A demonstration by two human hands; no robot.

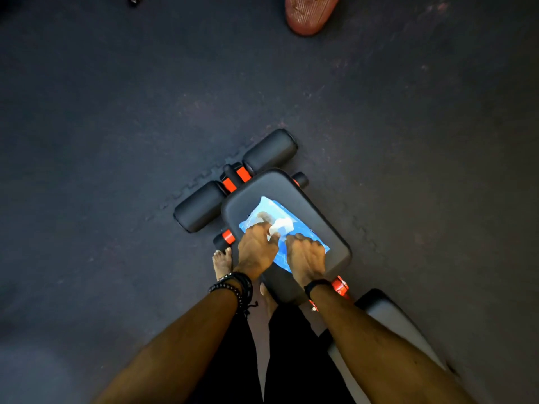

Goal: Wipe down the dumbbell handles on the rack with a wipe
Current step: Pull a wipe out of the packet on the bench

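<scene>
A blue pack of wipes [303, 228] lies flat on the black padded seat of a workout bench [250, 196]. A white wipe [281, 225] sticks up out of the pack's middle. My left hand [256, 249] pinches that wipe from the left. My right hand [306, 258] rests on the near part of the pack with its fingers curled down onto it. No dumbbells or rack show in this view.
The bench has black foam rollers [269, 150] and orange fittings [243, 174] at its far end and stands on dark rubber floor mats. My bare feet [222, 262] are beside the bench. A reddish ribbed object [309, 13] stands on the floor at the far edge.
</scene>
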